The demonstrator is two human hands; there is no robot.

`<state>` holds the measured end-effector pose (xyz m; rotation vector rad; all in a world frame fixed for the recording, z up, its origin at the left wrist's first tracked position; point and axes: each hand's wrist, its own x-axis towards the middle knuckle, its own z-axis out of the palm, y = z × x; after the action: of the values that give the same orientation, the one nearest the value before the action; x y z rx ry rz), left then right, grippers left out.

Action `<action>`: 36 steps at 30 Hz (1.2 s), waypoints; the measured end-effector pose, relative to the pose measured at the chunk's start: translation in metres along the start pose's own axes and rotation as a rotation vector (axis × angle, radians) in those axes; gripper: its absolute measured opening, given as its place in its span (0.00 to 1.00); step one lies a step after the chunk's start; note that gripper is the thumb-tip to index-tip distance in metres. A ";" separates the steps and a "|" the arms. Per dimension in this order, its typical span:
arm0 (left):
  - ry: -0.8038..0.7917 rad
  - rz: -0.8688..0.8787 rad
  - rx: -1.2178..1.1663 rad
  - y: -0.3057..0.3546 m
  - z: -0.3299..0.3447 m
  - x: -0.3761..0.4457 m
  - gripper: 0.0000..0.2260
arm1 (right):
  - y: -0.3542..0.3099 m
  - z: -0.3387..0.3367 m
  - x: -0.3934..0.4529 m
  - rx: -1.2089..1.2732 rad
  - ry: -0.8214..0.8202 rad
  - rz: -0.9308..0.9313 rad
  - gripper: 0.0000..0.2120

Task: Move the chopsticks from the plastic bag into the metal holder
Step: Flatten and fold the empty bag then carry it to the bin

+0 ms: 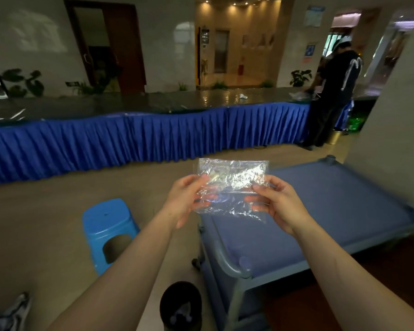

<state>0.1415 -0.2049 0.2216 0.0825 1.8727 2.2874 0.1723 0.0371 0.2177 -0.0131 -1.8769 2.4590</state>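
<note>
We hold a clear, crumpled plastic bag [231,185] up in front of us with both hands, above the near-left edge of the blue cart [320,211]. Our left hand [185,199] grips the bag's left side, thumb toward us and fingers curled behind the film. Our right hand [276,201] pinches the bag's right side in the same way, thumb on the near face and fingertips showing through the plastic. The bag is stretched flat between the two hands, its upper edge rising above them. We cannot make out any chopsticks inside the bag; the film is wrinkled and shiny, and what it contains is not readable.

The cart's flat top is below and to the right of the bag, and its grey handle [227,259] curves at the corner nearest us. To the left of the cart stands a blue plastic stool [105,225] on the floor. Just in front of the cart's near corner sits a dark round bin [181,304]. Beyond the cart runs a long table with a blue pleated skirt [139,137], and a person in dark clothes [332,91] stands at its right end, well apart from the cart.
</note>
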 end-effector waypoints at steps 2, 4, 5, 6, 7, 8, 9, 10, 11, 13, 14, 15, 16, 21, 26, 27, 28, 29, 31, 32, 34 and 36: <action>0.049 -0.014 0.001 -0.001 -0.021 0.003 0.10 | 0.010 0.019 0.010 -0.003 -0.004 0.008 0.12; 0.094 -0.032 -0.003 -0.003 -0.044 0.006 0.10 | 0.024 0.039 0.020 -0.007 -0.009 0.025 0.11; 0.116 -0.041 -0.004 -0.004 -0.054 0.008 0.10 | 0.031 0.049 0.025 -0.009 -0.009 0.035 0.11; 0.134 -0.048 -0.008 -0.006 -0.064 0.010 0.09 | 0.038 0.058 0.029 -0.017 -0.006 0.045 0.10; 0.148 -0.055 -0.014 -0.008 -0.074 0.012 0.08 | 0.045 0.067 0.034 -0.026 -0.004 0.054 0.08; 0.160 -0.061 -0.018 -0.011 -0.084 0.015 0.06 | 0.053 0.076 0.038 -0.038 -0.002 0.066 0.07; 0.169 -0.068 -0.022 -0.014 -0.095 0.017 0.05 | 0.061 0.085 0.042 -0.048 -0.001 0.080 0.06; 0.174 -0.073 -0.029 -0.017 -0.103 0.019 0.04 | 0.067 0.091 0.045 -0.060 0.002 0.092 0.05; 0.179 -0.082 -0.044 -0.023 -0.115 0.023 0.04 | 0.076 0.101 0.049 -0.074 0.006 0.110 0.04; 0.194 -0.088 -0.069 -0.033 -0.136 0.029 0.04 | 0.095 0.116 0.057 -0.098 0.022 0.144 0.04; 0.209 -0.101 -0.070 -0.039 -0.146 0.031 0.05 | 0.104 0.122 0.060 -0.104 0.029 0.163 0.03; 0.225 -0.115 -0.073 -0.046 -0.155 0.033 0.06 | 0.112 0.127 0.062 -0.108 0.034 0.180 0.02; 0.239 -0.131 -0.086 -0.053 -0.164 0.036 0.07 | 0.121 0.133 0.065 -0.118 0.038 0.197 0.02; 0.350 -0.194 -0.100 -0.091 -0.203 0.046 0.07 | 0.165 0.158 0.075 -0.159 0.084 0.264 0.05; 0.380 -0.319 -0.079 -0.133 -0.228 0.046 0.14 | 0.215 0.173 0.085 -0.178 0.140 0.342 0.07; 0.376 -0.368 -0.078 -0.146 -0.234 0.044 0.17 | 0.228 0.173 0.087 -0.179 0.150 0.371 0.07; 0.371 -0.409 -0.070 -0.156 -0.236 0.041 0.16 | 0.237 0.172 0.087 -0.181 0.165 0.394 0.08; 0.377 -0.443 -0.066 -0.169 -0.240 0.038 0.12 | 0.250 0.170 0.088 -0.178 0.181 0.426 0.09; 0.419 -0.498 -0.039 -0.199 -0.249 0.036 0.03 | 0.281 0.165 0.092 -0.204 0.196 0.490 0.10; 0.457 -0.524 -0.033 -0.219 -0.254 0.032 0.03 | 0.304 0.160 0.092 -0.232 0.188 0.534 0.10; 0.484 -0.547 -0.028 -0.236 -0.256 0.029 0.04 | 0.322 0.148 0.091 -0.265 0.197 0.603 0.08; 0.515 -0.579 -0.013 -0.271 -0.262 0.029 0.03 | 0.360 0.135 0.088 -0.320 0.158 0.687 0.07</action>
<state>0.1005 -0.4022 -0.0986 -0.9976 1.7573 2.0115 0.0672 -0.1841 -0.0919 -0.9831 -2.4643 2.3441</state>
